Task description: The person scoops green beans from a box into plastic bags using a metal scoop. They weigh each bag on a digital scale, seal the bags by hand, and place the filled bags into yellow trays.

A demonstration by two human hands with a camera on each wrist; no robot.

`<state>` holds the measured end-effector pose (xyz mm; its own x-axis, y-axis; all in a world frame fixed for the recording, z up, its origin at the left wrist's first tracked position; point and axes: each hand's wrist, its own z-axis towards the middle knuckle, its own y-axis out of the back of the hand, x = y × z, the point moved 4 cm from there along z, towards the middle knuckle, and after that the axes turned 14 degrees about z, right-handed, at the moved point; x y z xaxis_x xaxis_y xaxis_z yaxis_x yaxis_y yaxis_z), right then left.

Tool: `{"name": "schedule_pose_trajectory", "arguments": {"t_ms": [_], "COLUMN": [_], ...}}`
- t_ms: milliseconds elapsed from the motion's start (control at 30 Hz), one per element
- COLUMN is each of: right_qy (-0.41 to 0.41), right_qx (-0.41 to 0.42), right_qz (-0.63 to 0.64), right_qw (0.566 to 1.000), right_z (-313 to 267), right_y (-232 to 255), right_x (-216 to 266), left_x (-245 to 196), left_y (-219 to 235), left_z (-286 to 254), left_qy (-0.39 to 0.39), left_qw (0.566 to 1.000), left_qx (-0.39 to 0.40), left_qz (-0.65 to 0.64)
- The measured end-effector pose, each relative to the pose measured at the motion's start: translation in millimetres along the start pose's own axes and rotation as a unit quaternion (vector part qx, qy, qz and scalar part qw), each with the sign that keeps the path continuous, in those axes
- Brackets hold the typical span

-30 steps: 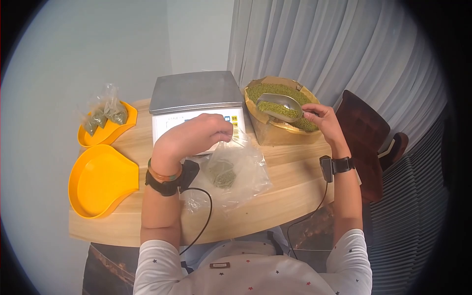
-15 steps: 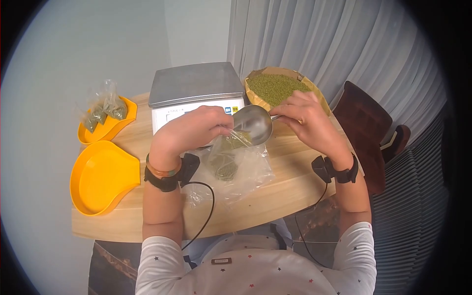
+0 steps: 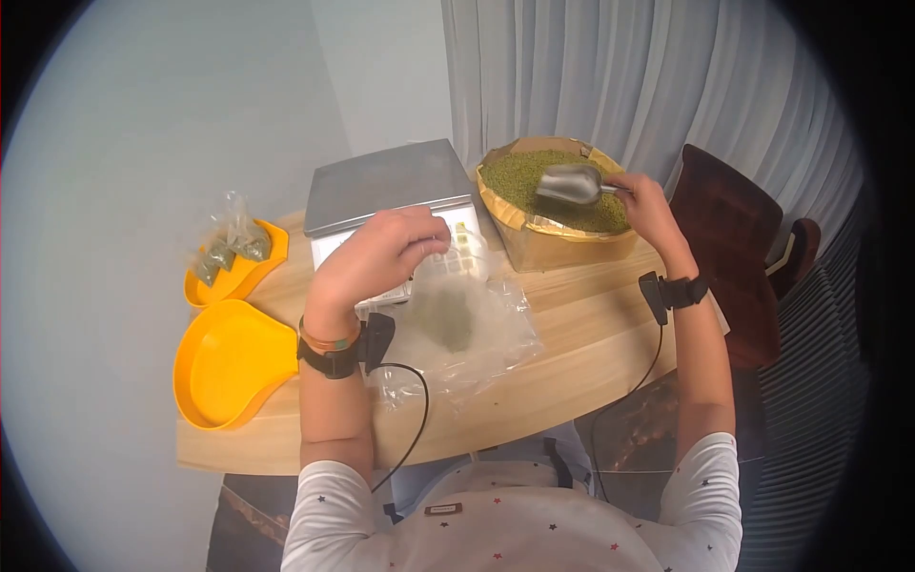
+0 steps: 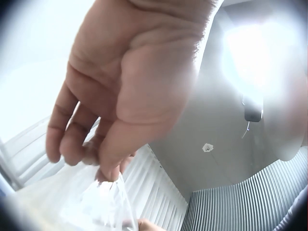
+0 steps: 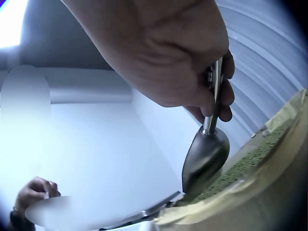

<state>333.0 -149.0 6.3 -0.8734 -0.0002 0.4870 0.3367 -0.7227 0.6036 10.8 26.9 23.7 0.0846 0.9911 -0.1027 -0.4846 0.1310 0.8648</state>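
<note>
The left hand [image 3: 386, 250] pinches the top of a clear plastic bag [image 3: 448, 319] with green grains in its lower part, in front of the scale. In the left wrist view, thumb and fingers of this hand [image 4: 130, 82] hold the bag's edge [image 4: 72, 197]. The right hand [image 3: 648, 212] grips the handle of a metal scoop [image 3: 570, 184] over the paper sack [image 3: 543, 250] of green grains [image 3: 519, 176]. The right wrist view has this hand [image 5: 178, 53] round the handle, with the scoop [image 5: 207, 156] tilted down at the grains [image 5: 245, 168].
A scale [image 3: 386, 186] with a grey plate stands behind the left hand. At the left are an orange tray [image 3: 224, 362] and a smaller one [image 3: 272, 253] with several filled bags [image 3: 250, 240]. A dark red chair [image 3: 724, 229] is at the right, behind it a curtain [image 3: 667, 86].
The scoop went from the sack to the bag, tipped at its mouth, and is back over the sack, without the grains it held. The left hand kept its hold on the bag.
</note>
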Motion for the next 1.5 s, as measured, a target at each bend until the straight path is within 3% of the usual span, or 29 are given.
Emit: {"name": "schedule_pose_trajectory", "arguments": {"t_ms": [67,167,300,367,467,633,700,767,800,867,967,1067,1267,1367,1500], "right_qy": [-0.075,-0.088,-0.071,-0.144,-0.082,-0.040,-0.031,0.033,0.032,0.075,0.067,0.083,0.086,0.079,0.093], "right_qx": [0.027,0.075,0.079,0.093,0.042,0.038,0.049,0.066,0.070,0.108,0.185,0.235,0.279,0.274,0.244], "right_qz": [-0.045,-0.050,-0.022,-0.038,-0.095,-0.030,-0.001,0.052,0.055,0.099,0.137,0.181,0.216,0.229,0.187], "right_qw": [0.996,0.992,0.994,0.984,0.991,0.998,0.998,0.996,0.996,0.986,0.971,0.951,0.932,0.930,0.947], "right_z": [-4.5,-12.4,-13.8,-14.3,-17.1,-21.7,-25.0,-30.3,-33.5,-40.2,-47.6,-52.6,-58.1,-59.2,-59.2], "right_y": [-7.7,-17.8,-31.7,-34.2,-24.5,-15.3,-18.2,-25.1,-28.9,-38.4,-53.4,-78.3,-143.8,-173.9,-196.3], "right_x": [-40.4,-62.5,-94.5,-98.0,-66.7,-20.8,-5.1,11.4,17.3,33.4,57.0,69.9,84.8,84.3,83.7], "left_x": [0.5,0.1,18.8,33.4,59.0,101.6,120.4,145.9,164.5,182.3,192.7,187.0,135.1,102.9,65.6], "left_y": [11.5,28.9,53.1,63.5,75.5,76.7,70.7,59.5,50.0,39.5,32.9,35.5,47.5,42.1,8.8], "left_z": [7.8,23.1,52.2,67.9,87.5,101.1,99.4,90.2,83.7,73.4,60.0,50.3,35.0,18.7,-16.8], "left_qy": [0.051,0.079,0.107,0.108,0.143,0.212,0.242,0.276,0.298,0.324,0.368,0.372,0.336,0.294,0.242], "left_qw": [0.998,0.992,0.971,0.959,0.930,0.889,0.877,0.864,0.865,0.863,0.855,0.861,0.852,0.881,0.920], "left_qx": [-0.039,-0.089,-0.179,-0.213,-0.246,-0.248,-0.234,-0.219,-0.176,-0.131,-0.097,-0.074,-0.150,-0.144,0.071], "left_qz": [0.014,0.041,0.117,0.154,0.232,0.322,0.343,0.360,0.364,0.365,0.351,0.339,0.372,0.340,0.300]}}
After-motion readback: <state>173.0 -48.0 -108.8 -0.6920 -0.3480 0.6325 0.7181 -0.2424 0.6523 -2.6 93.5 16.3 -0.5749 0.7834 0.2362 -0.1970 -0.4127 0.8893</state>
